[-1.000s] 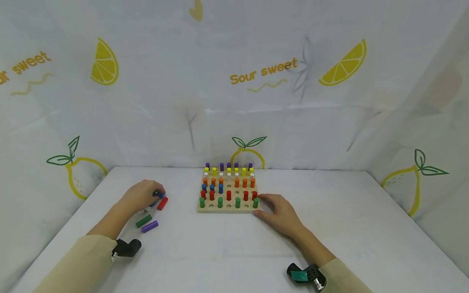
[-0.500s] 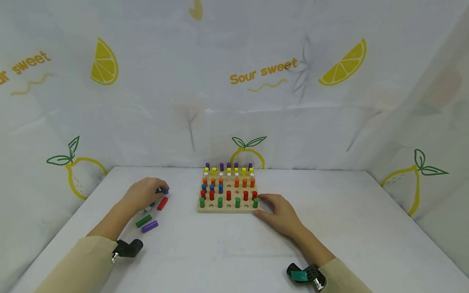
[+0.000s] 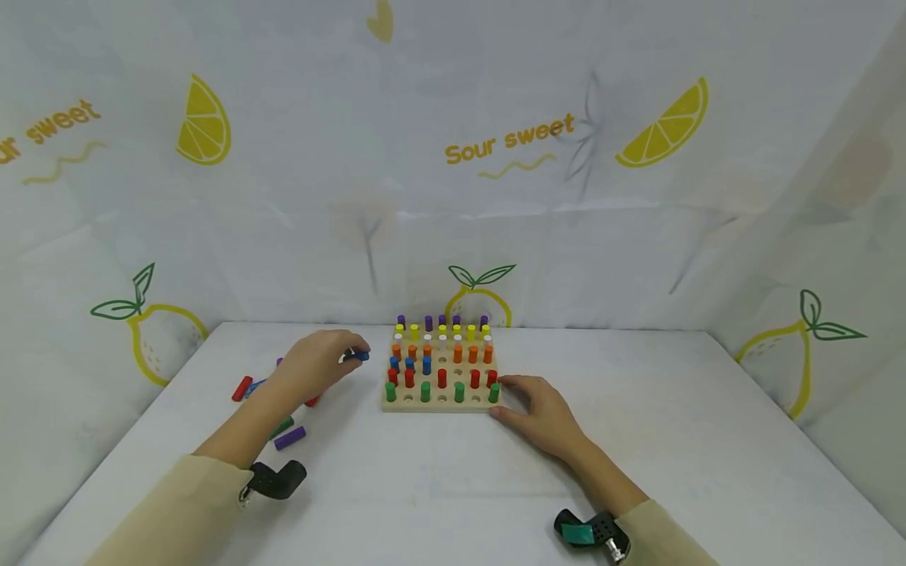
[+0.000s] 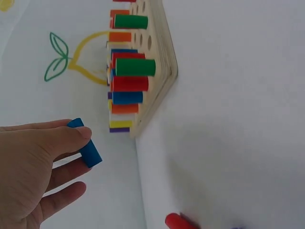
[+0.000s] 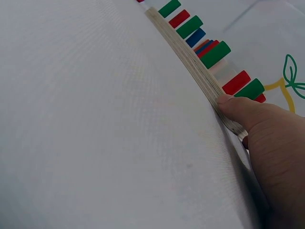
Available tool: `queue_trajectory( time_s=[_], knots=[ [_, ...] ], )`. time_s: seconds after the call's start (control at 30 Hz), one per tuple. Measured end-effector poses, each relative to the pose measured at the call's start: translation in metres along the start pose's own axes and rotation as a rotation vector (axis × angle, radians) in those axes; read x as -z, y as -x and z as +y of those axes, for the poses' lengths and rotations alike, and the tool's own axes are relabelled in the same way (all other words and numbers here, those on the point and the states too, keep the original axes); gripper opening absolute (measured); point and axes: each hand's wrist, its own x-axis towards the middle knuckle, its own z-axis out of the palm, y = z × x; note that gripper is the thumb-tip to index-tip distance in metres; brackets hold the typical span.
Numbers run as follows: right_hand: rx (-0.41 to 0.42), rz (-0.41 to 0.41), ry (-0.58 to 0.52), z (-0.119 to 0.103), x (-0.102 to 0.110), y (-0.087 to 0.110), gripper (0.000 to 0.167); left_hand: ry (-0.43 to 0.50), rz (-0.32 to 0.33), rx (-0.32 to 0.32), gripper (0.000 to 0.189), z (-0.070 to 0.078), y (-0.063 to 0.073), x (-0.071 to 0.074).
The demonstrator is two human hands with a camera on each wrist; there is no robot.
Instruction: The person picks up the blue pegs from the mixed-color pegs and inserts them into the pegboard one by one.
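Observation:
My left hand [image 3: 318,363] pinches a blue peg [image 4: 93,153] between thumb and fingers, raised left of the wooden pegboard [image 3: 425,407]. In the left wrist view the peg is tilted, its lower end sticking out past the fingers. Rows of green, red, blue, orange, white, yellow and purple pegs stand upright in the board, with several bare holes among them. My right hand [image 3: 541,413] holds the board's front right corner. Its thumb [image 5: 233,102] lies on the front edge, while the other fingers are mostly hidden in the right wrist view.
Loose pegs lie on the white table at the left, partly behind the left forearm: a red peg [image 3: 242,388], a green peg [image 3: 282,427] and a purple peg [image 3: 290,438] among them. A lemon-printed white sheet [image 3: 318,259] hangs behind the table.
My left hand has lifted the blue peg from the loose pegs and moved right and away toward the board, uncovering pegs at the far left. The right hand stays at the corner.

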Motion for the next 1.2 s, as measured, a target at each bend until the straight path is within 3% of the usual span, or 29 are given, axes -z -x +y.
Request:
queue_trajectory(
  time_s=[0.27, 0.73, 1.03, 1.2],
  knots=[
    [0.007, -0.003, -0.014, -0.001, 0.000, 0.001, 0.055, 0.073, 0.070, -0.051, 0.022, 0.027, -0.012, -0.007],
    [-0.022, -0.016, -0.014, -0.005, 0.002, 0.003, 0.055, 0.229, 0.121, -0.026, 0.021, 0.060, -0.034, -0.024],
    [-0.020, -0.009, -0.008, -0.004, 0.002, 0.003, 0.055, 0.296, 0.162, -0.026, 0.037, 0.076, -0.046, -0.039],
    [0.000, 0.003, -0.006, -0.003, 0.001, 0.002, 0.054, 0.348, 0.209, -0.049, 0.033, 0.081, -0.050, -0.044]
  ],
)
